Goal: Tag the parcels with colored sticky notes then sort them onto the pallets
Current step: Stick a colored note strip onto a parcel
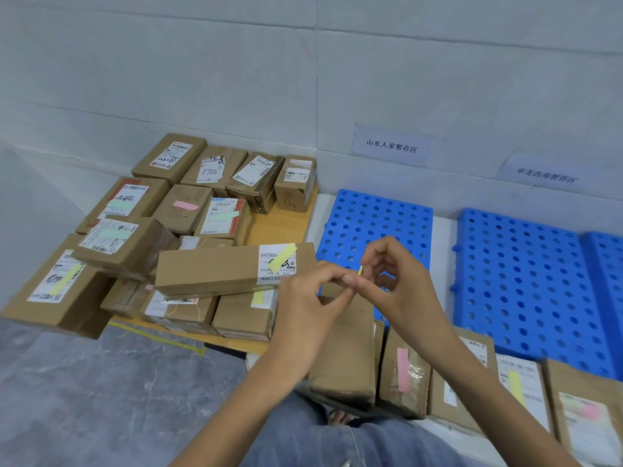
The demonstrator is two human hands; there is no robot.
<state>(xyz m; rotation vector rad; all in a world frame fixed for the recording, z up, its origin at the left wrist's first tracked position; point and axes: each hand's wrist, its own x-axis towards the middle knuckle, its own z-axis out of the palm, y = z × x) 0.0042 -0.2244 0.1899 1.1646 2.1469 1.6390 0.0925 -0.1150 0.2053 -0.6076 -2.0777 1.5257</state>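
My left hand and my right hand meet in mid-air, both pinching a small yellow sticky note seen edge-on between the fingertips. Below them stands a plain brown parcel with no note visible on it. Beside it, a parcel with a pink note and a parcel with a yellow note lie in a row. A long parcel with a yellow note tops the pile on the left. Two blue perforated pallets lie bare by the wall.
Several tagged and untagged parcels cover a wooden board at the left. Two paper signs hang on the wall above the pallets. Grey floor spreads at lower left; my jeans-clad knee is at the bottom.
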